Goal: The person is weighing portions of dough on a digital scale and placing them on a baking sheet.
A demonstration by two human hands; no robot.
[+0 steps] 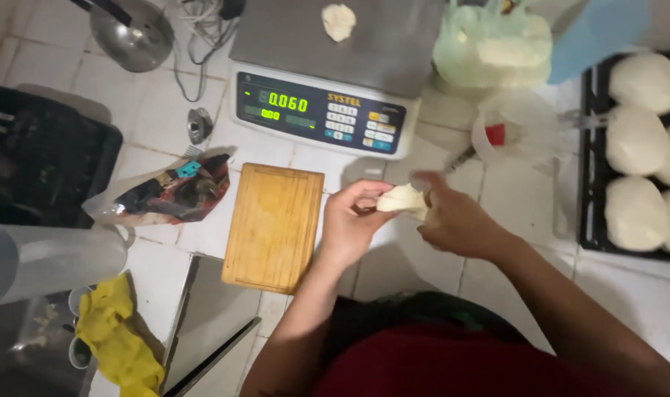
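Both my hands meet over the white tiled counter and grip one pale lump of dough (402, 198). My left hand (349, 220) pinches its left end and my right hand (456, 217) wraps its right side. A smaller piece of dough (338, 20) lies on the steel pan of a digital scale (320, 110) at the back. A wooden cutting board (274, 226) lies just left of my left hand.
A black tray (586, 184) holding several dough balls sits at the right. A green bag of dough (493, 48) and a clear plastic jug (515, 136) stand behind my hands. At left are a plastic bag of small items (169, 192), a yellow cloth (118, 334), a clear jug (48, 257) and a black tray (41, 158).
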